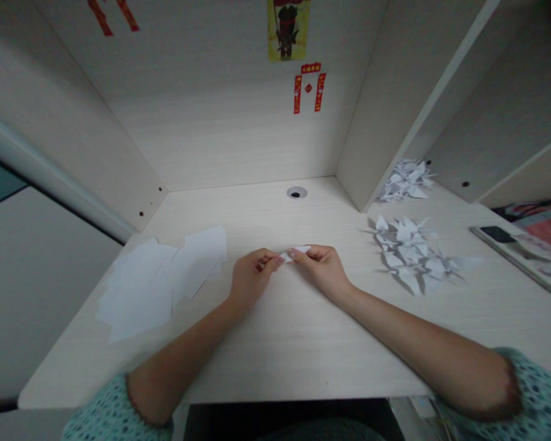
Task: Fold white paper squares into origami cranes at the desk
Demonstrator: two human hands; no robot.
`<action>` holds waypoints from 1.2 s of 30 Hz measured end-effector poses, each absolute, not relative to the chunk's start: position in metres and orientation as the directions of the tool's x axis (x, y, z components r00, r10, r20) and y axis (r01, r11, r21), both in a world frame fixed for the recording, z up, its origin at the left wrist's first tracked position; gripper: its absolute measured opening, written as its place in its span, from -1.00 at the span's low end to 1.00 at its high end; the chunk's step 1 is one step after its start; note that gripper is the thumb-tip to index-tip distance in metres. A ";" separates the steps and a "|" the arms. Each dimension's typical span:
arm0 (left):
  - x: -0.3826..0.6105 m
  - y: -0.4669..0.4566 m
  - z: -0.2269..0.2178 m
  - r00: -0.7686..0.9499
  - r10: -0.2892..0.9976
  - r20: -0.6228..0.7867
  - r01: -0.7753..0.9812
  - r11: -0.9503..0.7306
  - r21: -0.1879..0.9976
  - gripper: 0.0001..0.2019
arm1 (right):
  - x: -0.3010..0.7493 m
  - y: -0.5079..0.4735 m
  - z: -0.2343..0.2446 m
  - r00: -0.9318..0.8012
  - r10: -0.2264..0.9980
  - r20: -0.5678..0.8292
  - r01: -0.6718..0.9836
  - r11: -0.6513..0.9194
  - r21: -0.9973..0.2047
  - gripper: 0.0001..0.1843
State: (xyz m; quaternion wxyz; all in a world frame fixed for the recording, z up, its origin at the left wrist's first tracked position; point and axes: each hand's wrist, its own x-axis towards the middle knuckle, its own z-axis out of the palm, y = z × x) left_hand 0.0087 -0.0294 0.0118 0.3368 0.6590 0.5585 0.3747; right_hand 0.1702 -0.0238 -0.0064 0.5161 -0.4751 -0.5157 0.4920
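A small folded piece of white paper (294, 252) is pinched between both hands over the middle of the pale wooden desk (303, 343). My left hand (251, 277) grips its left end with curled fingers. My right hand (320, 266) grips its right end, fingertips pressed together on the paper. Most of the paper is hidden by my fingers, and its exact shape cannot be made out.
Several flat white paper sheets (156, 278) lie spread at the left. Folded paper cranes (411, 254) lie in a heap at the right, with more of them (406, 180) on a shelf behind. A phone (498, 234) rests on a book at far right. A cable hole (296, 193) sits at the back.
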 end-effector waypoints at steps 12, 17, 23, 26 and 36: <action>0.005 -0.025 0.007 0.164 0.984 0.075 0.357 -0.130 0.925 -0.75 | 0.170 -0.021 -0.004 -0.065 0.995 0.080 -0.216 0.064 -0.974 -0.50; 0.005 -0.024 0.007 0.154 0.987 0.047 0.314 -0.094 0.945 -0.75 | 0.171 -0.019 -0.006 -0.045 0.993 0.111 -0.255 0.096 -0.962 -0.49; 0.003 -0.019 0.005 0.004 1.000 0.026 0.234 -0.026 0.972 -0.72 | 0.175 -0.019 -0.001 0.025 0.992 0.121 -0.103 0.123 -0.987 -0.63; 0.004 -0.020 0.004 -0.022 0.999 0.039 0.226 -0.033 0.974 -0.72 | 0.172 -0.022 -0.004 -0.025 0.995 0.099 -0.032 0.098 -0.995 -0.65; 0.012 -0.033 0.009 0.194 0.976 0.102 0.350 -0.165 0.922 -0.71 | 0.172 -0.019 -0.008 -0.056 0.976 0.211 0.055 0.214 -0.975 -0.71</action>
